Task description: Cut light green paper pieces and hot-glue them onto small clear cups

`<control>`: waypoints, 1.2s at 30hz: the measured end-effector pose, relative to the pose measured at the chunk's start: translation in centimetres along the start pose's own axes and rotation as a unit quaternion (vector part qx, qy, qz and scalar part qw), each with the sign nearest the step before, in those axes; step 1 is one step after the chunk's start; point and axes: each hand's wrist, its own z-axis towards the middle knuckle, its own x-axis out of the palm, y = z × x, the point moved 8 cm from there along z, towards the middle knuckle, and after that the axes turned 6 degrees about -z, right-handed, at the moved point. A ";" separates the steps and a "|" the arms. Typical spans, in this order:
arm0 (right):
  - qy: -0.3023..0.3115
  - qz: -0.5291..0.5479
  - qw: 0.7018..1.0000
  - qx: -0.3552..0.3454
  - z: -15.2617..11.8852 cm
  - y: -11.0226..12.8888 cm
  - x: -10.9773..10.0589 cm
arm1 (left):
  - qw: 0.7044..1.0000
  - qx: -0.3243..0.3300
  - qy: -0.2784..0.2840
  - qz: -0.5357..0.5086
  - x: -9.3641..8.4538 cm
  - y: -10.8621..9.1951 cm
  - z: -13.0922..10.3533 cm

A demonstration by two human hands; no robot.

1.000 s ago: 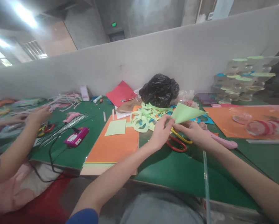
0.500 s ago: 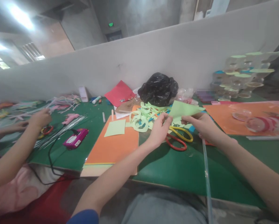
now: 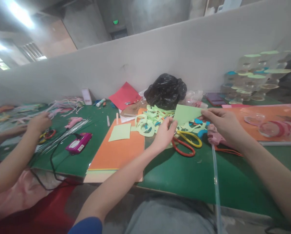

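Note:
A piece of light green paper (image 3: 187, 113) is stretched between my two hands above the table. My left hand (image 3: 165, 132) pinches its lower left corner, and my right hand (image 3: 217, 120) grips its right edge. Under and beside my left hand lie scissors (image 3: 189, 139) with one red and one yellow handle loop. Curled green paper scraps (image 3: 147, 122) are heaped behind my left hand. Below my right hand rests a pink glue gun (image 3: 215, 136) with a long clear glue stick (image 3: 216, 182) poking out toward me.
A green square (image 3: 120, 132) lies on orange sheets (image 3: 118, 156). A black plastic bag (image 3: 165, 91) stands behind the scraps. Stacked plastic cups (image 3: 255, 76) rise at the right. At the left, a co-worker's hand (image 3: 39, 123) is near a purple power socket (image 3: 79, 143).
My right hand has moved right along the green paper, which now lies flatter between my hands. The pink glue gun has come into sight below it.

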 end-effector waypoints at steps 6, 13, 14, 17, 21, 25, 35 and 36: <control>0.064 -0.027 0.997 0.036 -0.4 -1.1 1.4 | 1.000 -0.004 -0.029 0.007 -1.2 -0.5 0.8; 0.097 -0.060 0.993 -0.017 -0.6 -0.4 2.6 | 0.999 0.012 -0.039 0.003 -1.6 -0.8 1.0; 0.100 -0.049 0.993 -0.024 -0.6 -0.1 2.7 | 0.999 0.014 -0.040 0.000 -1.5 -0.9 0.9; 0.105 0.006 0.994 -0.015 -0.7 0.0 3.1 | 0.999 0.023 -0.034 -0.005 -1.3 -1.2 0.8; 0.102 0.054 0.993 0.000 -0.8 -0.4 3.6 | 0.999 0.030 -0.027 -0.009 -1.0 -1.6 0.6; 0.096 0.077 0.992 -0.003 -0.5 -0.9 3.8 | 0.999 0.031 -0.024 0.008 -0.8 -1.8 0.5; 0.053 0.048 0.997 0.008 -0.1 -1.9 3.2 | 0.999 0.026 -0.013 0.042 -0.6 -2.2 0.1; 0.048 0.043 0.998 0.010 -0.1 -1.9 3.2 | 0.999 0.027 -0.011 0.045 -0.6 -2.2 0.1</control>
